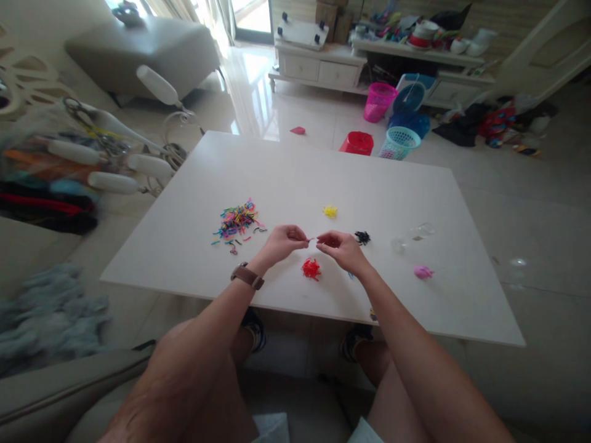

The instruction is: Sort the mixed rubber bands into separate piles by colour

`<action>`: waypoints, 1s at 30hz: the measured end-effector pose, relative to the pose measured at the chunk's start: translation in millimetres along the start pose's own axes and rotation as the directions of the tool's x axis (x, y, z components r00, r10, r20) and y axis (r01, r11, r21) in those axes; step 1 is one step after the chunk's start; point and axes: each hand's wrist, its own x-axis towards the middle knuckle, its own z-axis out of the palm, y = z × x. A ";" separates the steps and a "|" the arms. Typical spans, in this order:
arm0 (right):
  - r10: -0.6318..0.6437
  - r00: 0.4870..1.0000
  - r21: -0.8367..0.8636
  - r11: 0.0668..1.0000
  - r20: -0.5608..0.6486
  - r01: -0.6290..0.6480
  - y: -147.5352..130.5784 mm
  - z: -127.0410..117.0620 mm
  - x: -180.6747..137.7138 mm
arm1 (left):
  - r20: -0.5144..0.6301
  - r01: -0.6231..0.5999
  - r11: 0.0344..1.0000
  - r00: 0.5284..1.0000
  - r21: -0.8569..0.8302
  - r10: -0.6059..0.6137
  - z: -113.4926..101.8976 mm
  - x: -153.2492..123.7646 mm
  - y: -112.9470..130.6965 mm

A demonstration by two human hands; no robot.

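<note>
My left hand [287, 241] is closed in a pinch on a small pink rubber band [311, 239] above the middle of the white table [286, 175]. Facing it, my right hand [339, 247] has thumb and fingers apart, close to the band's free end. Just below both hands lies a pile of red rubber bands [311, 269]. Yellow bands [329, 211] sit beyond my right hand, and black ones [362, 237] are beside it. A few blue bands [349, 275] show partly behind my right wrist. Left of my hands spreads a mixed-colour heap [236, 220].
On the table's right are a clear bottle-like container [412, 239] and a small pink object [423, 272]. A red bin [357, 143] and a light-blue basket [399, 143] stand past the far edge. A white multi-armed fixture [157, 85] is at the left.
</note>
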 end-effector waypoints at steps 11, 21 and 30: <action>0.108 0.986 0.112 0.989 -0.128 -0.094 4.1 2.9 1.0 | 0.047 -0.059 0.994 0.997 -0.097 0.064 28.7 9.1 5.8; 0.188 0.973 0.177 0.971 -0.136 -0.163 7.0 5.0 1.6 | 0.034 -0.056 0.996 0.998 -0.065 0.058 30.7 9.1 5.3; 0.227 0.923 -0.128 0.952 -0.312 -0.277 13.6 -32.2 6.9 | -0.051 0.057 0.991 0.997 -0.119 -0.063 29.5 6.6 8.7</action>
